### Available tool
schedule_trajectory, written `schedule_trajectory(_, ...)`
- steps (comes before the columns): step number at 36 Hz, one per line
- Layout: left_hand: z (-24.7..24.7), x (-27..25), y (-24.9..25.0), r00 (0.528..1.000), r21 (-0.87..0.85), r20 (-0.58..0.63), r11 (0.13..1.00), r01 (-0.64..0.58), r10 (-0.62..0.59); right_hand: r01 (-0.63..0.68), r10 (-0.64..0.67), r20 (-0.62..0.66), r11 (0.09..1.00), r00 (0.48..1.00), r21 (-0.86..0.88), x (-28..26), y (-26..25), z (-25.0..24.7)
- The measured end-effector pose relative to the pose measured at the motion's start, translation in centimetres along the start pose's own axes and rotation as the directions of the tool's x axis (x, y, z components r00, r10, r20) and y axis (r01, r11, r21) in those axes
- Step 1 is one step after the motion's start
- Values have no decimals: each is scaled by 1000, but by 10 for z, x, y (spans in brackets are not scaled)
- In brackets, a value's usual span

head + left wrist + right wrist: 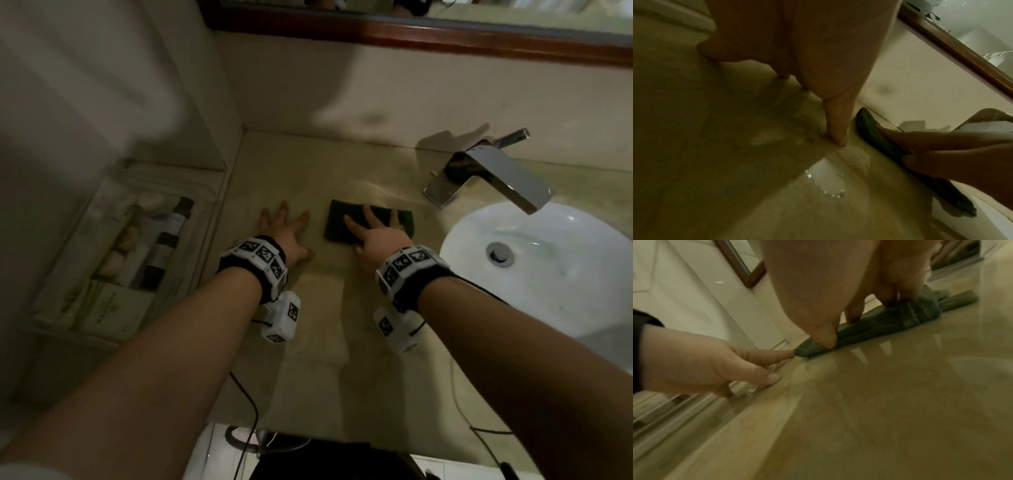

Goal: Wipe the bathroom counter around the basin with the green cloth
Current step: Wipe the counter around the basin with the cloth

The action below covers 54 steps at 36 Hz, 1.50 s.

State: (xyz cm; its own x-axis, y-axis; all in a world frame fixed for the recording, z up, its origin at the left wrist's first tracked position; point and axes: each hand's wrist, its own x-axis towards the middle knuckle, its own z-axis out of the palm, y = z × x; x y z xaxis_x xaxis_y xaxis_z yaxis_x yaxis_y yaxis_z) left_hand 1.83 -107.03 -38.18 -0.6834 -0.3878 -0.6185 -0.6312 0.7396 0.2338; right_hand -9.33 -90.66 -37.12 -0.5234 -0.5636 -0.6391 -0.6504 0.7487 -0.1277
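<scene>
A dark green folded cloth [339, 222] lies flat on the beige counter [315, 359], left of the white basin [555, 270]. My right hand [373, 228] presses on the cloth with spread, straight fingers. In the right wrist view the cloth [885, 322] is pinned under the fingertips [828, 337]. My left hand [284, 229] rests flat on the bare counter just left of the cloth, fingers spread. In the left wrist view the left thumb [836, 129] touches the counter beside the cloth [869, 129], with the right hand [941, 146] on top of it.
A chrome tap [493, 174] stands at the basin's back edge, right of the cloth. A clear tray of toiletries [130, 260] sits on a lower shelf at the left. A wood-framed mirror [411, 31] hangs above the back wall. Water drops [830, 190] lie on the counter.
</scene>
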Motion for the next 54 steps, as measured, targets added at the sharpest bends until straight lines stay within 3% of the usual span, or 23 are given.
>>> schedule_trajectory(16, -3, -7, -1, 999, -60, -36, 998, 9, -11, 59, -57, 31, 995, 998, -79, -64, -26, 60)
schedule_trajectory(25, -13, -12, 18, 995, -94, -103, 995, -18, 9, 102, -102, 5, 991, 995, -89, -34, -56, 38)
schedule_trajectory(30, -16, -13, 19, 982, -103, -180, 992, -71, 51, 204, -203, 26, 979, 979, -32, -13, -57, 12)
schedule_trajectory(32, -17, -16, 21, 976, -76, -202, 992, -99, 82, 258, -252, -65, 957, 966, 132, -17, -46, 2)
schedule_trajectory(34, -12, -18, 25, 965, -43, -230, 990, -136, 123, 272, -207, -243, 921, 948, 278, -23, -27, -5)
schedule_trajectory(37, -1, -21, 36, 949, 42, -233, 977, -209, 213, 181, -59, -400, 944, 915, 275, -22, 8, -9)
schedule_trajectory(41, 20, -23, 51, 922, 108, -226, 949, -297, 314, 42, 4, -258, 984, 966, 172, -15, 37, -9)
schedule_trajectory(46, 42, -17, 43, 951, 157, -183, 962, -223, 250, 25, -19, -45, 993, 999, 118, -11, 39, 7)
schedule_trajectory(54, 55, -24, 19, 928, 139, -224, 952, -273, 299, 5, -6, 14, 995, 1000, 104, -15, 36, 15)
